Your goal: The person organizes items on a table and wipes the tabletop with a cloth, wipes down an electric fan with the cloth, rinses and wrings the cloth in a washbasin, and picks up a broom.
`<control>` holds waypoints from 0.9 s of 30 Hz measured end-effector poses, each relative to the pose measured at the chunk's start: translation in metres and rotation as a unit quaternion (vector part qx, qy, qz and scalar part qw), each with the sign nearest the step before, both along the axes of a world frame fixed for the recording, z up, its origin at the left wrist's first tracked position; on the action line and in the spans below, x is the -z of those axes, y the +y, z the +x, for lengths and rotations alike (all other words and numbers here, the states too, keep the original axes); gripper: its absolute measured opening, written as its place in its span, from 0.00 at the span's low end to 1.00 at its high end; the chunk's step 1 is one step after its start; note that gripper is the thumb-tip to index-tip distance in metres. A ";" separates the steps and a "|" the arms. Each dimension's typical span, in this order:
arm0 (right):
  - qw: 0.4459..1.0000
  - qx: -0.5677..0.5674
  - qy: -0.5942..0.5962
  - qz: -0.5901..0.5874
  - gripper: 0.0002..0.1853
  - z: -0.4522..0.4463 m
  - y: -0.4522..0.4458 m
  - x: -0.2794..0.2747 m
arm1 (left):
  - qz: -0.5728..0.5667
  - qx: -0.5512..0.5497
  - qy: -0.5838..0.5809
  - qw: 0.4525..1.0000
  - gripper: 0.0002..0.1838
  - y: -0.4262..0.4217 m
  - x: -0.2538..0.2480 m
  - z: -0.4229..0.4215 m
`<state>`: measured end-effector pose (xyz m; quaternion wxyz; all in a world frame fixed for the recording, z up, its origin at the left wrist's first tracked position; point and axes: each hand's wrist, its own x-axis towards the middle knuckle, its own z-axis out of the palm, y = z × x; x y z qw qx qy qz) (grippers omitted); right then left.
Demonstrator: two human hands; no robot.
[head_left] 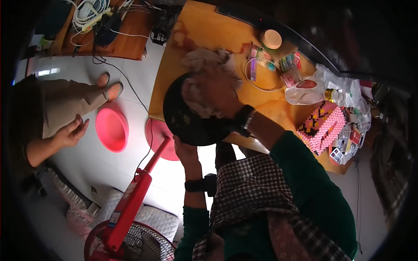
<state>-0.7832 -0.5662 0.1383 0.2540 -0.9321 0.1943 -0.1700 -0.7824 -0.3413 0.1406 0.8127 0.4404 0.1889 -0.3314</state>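
My right hand [223, 96] presses a crumpled pale cloth [193, 93] against the face of a black round disc [178, 117]. Its fingers are closed on the cloth and partly blurred. My left hand [186, 151] grips the lower rim of this disc, which I hold at the table's near edge. A few pale marks show on the black surface. Whether the disc is a pan or some other part, I cannot tell. Behind it, another pale cloth bundle [209, 56] lies on the wooden table [222, 32].
Right on the table are a clear plastic bottle [305, 92], a pink beaded box [324, 126] and a round speaker-like item [271, 39]. A red fan [126, 213] stands at lower left, near a pink basin [112, 128]. Another person's hand [72, 132] is at left.
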 end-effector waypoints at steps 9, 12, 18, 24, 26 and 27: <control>0.979 -0.188 0.036 0.073 0.09 -0.043 0.082 -0.024 | 0.125 0.069 0.012 0.990 0.19 0.001 -0.011 0.003; 0.986 -0.154 -0.070 -0.009 0.08 -0.072 0.057 -0.027 | 0.118 0.085 0.013 0.989 0.20 -0.024 -0.026 -0.005; 0.999 -0.025 0.004 -0.032 0.11 -0.037 -0.029 -0.006 | 0.136 0.108 0.011 0.985 0.23 -0.019 -0.029 -0.002; 0.864 0.122 -0.125 0.473 0.12 -0.042 -0.058 0.009 | 0.111 0.008 -0.005 0.994 0.27 0.042 -0.048 0.014; 0.621 0.172 -0.171 0.745 0.12 -0.039 -0.053 -0.019 | 0.051 -0.012 0.030 0.998 0.27 0.048 -0.054 0.021; 0.594 0.159 -0.193 0.765 0.12 -0.038 -0.046 -0.026 | 0.033 -0.002 0.030 0.999 0.27 0.053 -0.047 0.027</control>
